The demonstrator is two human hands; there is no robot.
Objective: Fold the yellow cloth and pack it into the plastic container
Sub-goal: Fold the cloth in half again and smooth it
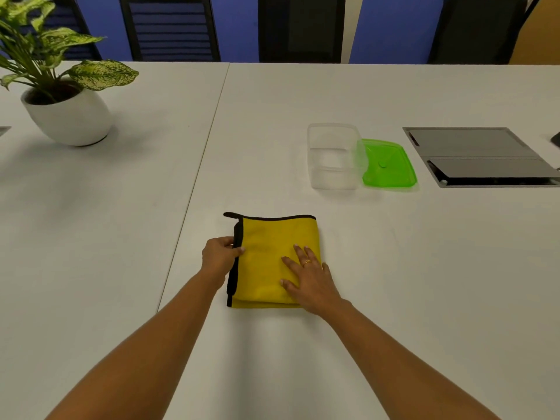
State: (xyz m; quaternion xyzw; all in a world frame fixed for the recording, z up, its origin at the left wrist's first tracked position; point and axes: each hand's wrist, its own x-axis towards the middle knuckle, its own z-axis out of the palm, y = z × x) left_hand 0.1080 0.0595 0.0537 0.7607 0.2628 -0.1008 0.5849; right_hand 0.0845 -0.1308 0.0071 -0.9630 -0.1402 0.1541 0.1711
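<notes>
The yellow cloth (266, 256) lies folded into a thick rectangle on the white table (394, 283), straight ahead of me at 12 o'clock, its black trim running along the far edge and down the left edge. My left hand (219, 257) sits at the cloth's 9 o'clock side and pinches that black-trimmed edge, thumb on top of the fabric and the other fingers curled at the border. My right hand (309, 277) lies flat on the cloth's 4 o'clock part, fingers straight and spread, palm pressing the layers down; a ring shows on one finger. Both hands touch the cloth, one at each side, with bare yellow fabric between them. The plastic container (315, 174) stands open and well apart from the cloth, at about 1 o'clock from it, nothing inside. Its green lid (389, 166) lies just beside it at its 3 o'clock, partly seen through the clear wall. A potted plant (69, 116) stands off at 10 o'clock.
</notes>
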